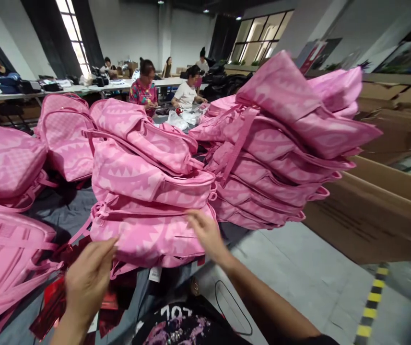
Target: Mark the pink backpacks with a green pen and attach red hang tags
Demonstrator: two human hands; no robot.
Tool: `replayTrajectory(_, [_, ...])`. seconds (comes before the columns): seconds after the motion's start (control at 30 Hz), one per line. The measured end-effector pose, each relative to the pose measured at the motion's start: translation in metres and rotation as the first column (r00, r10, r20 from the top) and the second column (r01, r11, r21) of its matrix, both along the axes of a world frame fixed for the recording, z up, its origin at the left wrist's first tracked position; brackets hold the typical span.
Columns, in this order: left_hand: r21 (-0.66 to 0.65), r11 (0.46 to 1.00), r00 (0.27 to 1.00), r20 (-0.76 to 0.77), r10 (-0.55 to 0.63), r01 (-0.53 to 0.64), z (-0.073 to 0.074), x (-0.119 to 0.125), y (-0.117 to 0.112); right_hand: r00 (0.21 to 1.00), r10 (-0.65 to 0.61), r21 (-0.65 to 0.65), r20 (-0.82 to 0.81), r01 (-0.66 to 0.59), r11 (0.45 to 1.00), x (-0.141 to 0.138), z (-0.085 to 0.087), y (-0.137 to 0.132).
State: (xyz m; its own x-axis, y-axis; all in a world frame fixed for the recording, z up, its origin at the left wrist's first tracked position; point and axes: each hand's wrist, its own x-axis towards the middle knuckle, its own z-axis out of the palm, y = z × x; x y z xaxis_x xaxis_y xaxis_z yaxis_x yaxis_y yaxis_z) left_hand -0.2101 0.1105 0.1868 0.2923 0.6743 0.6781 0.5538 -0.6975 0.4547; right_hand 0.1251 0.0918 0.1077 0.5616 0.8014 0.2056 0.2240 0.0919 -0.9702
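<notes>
- Left hand (89,275) and right hand (207,235): blurred at pink backpack (151,235); grip cannot be told.
- Backpack: contents hidden.
- Cardboard box (352,230): partly hidden by stacked bags (266,177).

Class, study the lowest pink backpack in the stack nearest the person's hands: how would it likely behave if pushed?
The lowest pink backpack would probably resist sliding, since other backpacks are piled on it. Its rounded fabric front suggests it may give softly rather than stay rigid. The slack strap beside it would likely flop.
</notes>
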Motion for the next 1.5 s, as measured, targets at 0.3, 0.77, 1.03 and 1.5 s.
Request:
replayTrajectory(0.3, [-0.197, 0.98, 0.611, -0.779, -0.142, -0.023, 0.024, 0.211, 0.016, 0.999, -0.03, 0.038, -0.012, 0.031, 0.999, 0.098, -0.007, 0.005])
replayTrajectory(0.77, [-0.644, 0.754, 0.822, -0.495, -0.282, -0.13, 0.001, 0.332, 0.034, 0.935, 0.279, 0.051, -0.219, -0.275, 0.96, 0.163, -0.006, 0.011])
replayTrajectory(1.03, [-0.755, 0.487, 0.89, 0.289, -0.354, 0.439, -0.017, 0.306, 0.018, 0.739, 0.261, 0.215, -0.621, -0.16, 0.963, 0.173, 0.011, 0.019])
replayTrajectory(1.5, [0.125, 0.99, 0.986, -0.16, -0.042, 0.063, -0.009, 0.323, 0.002, 0.8, 0.595, 0.257, -0.077, -0.561, 0.787, 0.174, 0.026, 0.019])
